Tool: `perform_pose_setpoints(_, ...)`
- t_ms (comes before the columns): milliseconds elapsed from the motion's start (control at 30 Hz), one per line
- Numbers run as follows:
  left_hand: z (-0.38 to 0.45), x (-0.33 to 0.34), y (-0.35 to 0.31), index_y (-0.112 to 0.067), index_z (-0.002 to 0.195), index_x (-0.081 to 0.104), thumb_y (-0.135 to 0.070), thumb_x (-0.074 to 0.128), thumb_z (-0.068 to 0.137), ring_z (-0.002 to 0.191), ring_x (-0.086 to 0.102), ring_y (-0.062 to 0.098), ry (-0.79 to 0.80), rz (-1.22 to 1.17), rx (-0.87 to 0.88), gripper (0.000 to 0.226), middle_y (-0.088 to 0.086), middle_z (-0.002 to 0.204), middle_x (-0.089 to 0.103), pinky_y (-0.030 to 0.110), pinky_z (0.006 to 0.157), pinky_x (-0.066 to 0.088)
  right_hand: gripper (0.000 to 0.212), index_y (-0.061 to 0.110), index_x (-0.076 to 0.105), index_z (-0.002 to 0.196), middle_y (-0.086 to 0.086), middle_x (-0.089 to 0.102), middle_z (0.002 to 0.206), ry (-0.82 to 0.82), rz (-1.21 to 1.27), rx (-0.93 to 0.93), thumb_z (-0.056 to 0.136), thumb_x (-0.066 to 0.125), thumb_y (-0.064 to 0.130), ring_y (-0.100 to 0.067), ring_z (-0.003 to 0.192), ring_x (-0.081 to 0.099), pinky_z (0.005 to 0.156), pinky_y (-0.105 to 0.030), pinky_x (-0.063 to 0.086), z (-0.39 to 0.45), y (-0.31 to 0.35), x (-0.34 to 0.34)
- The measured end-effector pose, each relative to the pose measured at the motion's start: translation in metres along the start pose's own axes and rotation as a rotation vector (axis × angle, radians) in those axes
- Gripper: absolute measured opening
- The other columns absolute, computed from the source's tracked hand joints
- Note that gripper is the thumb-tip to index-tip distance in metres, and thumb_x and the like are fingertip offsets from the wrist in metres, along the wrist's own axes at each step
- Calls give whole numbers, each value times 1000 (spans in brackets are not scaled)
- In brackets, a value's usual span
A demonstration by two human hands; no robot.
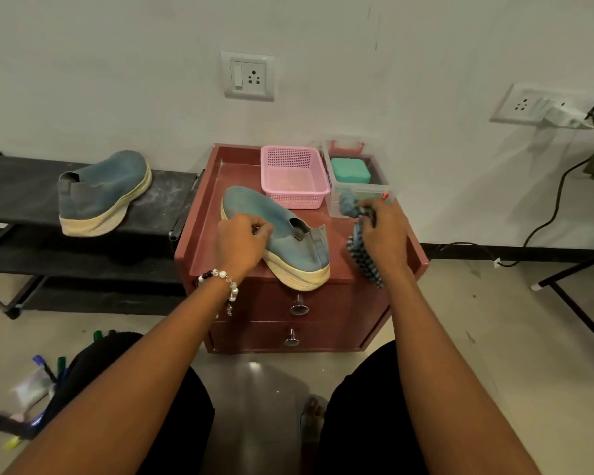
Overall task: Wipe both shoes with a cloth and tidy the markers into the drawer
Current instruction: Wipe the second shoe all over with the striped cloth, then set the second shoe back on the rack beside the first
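A blue slip-on shoe [282,231] with a cream sole lies on the top of a small reddish-brown drawer cabinet [206,234]. Its long axis runs diagonally, with the toe pointing away and to the left towards the wall and the heel nearest the person, overhanging the cabinet's front edge. The left hand [240,241], with a beaded bracelet [220,279] at the wrist, rests on the shoe's near side with its fingers curled against the upper, gripping it. The right hand [384,234] is just to the right of the shoe with its fingers closed round a blue checked cloth [362,255], which is bunched at the fingertips and hangs down past the cabinet's front edge. Behind the shoe a pink mesh basket [294,176] sits on the cabinet top, and beside that stands a clear plastic box [360,197] holding a teal case [350,170]. Both drawers are closed, each with a metal knob [299,307]. The second blue shoe [103,192] stands well to the left on a black rack [11,197], its toe pointing away and to the right, its heel towards the left. Several markers [54,368] lie scattered on the floor at lower left, beside the person's knee; they are blurred.
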State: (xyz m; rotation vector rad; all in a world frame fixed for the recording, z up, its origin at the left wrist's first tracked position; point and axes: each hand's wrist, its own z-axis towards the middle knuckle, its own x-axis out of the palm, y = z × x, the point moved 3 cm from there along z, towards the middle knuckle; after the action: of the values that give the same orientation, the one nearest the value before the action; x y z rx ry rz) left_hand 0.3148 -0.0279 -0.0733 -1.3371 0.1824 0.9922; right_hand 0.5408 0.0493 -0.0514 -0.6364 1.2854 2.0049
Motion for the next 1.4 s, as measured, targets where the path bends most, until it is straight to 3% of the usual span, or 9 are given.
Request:
perform_pose_setpoints(133,15,18,0,-16,90,76,-40,63,88,63,59,14,69,-9,-89,28,2,65,66,26,59,43,25,18,68,111,-5,67,112,457,-279,-59,92,56,29,-28,109,57,93,-41,40,9,-16,53)
perform_pose_setpoints(333,26,52,-8,-12,51,49,-78,48,74,52,52,23,158,304,-120,70,5,51,54,34,59,38,31,16,74,92,-2,73,86,270,380,13,90,59,43,-20,85,67,80,-40,52,25,19,46)
perform_pose_setpoints(567,18,45,-1,-7,64,58,-36,74,73,75,65,33,180,141,-252,34,16,74,67,33,57,42,43,-5,60,71,-16,58,69,768,309,211,82,72,34,-24,63,53,55,-33,44,17,28,63)
perform_pose_setpoints(733,-13,26,-3,-9,48,43,-17,63,82,57,48,25,-31,75,-177,40,10,57,46,28,51,32,32,10,49,56,-11,44,54,691,303,314,80,70,15,-20,48,42,45,-26,36,8,33,63)
perform_pose_setpoints(867,-42,7,-3,-15,46,41,-10,62,80,61,42,21,-143,-19,-171,40,1,51,41,25,55,27,33,5,49,52,-9,37,51,604,114,59,83,59,9,-19,46,36,46,-28,31,-11,52,60)
perform_pose_setpoints(933,-56,-6,-4,-8,71,59,-12,67,77,76,49,20,-187,-91,-279,11,1,73,53,29,64,38,37,7,42,46,-8,37,49,510,59,-38,80,56,8,-21,46,38,49,-30,31,-25,61,56)
perform_pose_setpoints(1000,-69,-17,-1,-5,98,58,-17,71,76,86,51,17,-150,-177,-457,28,1,94,54,31,73,47,35,8,41,47,-11,44,51,425,15,-109,78,56,12,-30,52,49,52,-34,37,-40,70,51)
perform_pose_setpoints(1100,-80,-37,4,-12,94,61,-20,70,76,82,62,17,-82,-347,-518,21,3,96,67,34,70,57,34,12,37,49,-9,46,54,310,26,-144,78,55,18,-34,61,54,56,-34,38,-62,87,39)
perform_pose_setpoints(1400,-50,-171,13,3,79,58,-14,43,95,72,57,30,-325,173,-53,27,18,77,61,34,60,38,43,15,38,45,3,32,47,176,353,-178,84,56,17,-21,57,38,54,-33,27,-83,212,28)
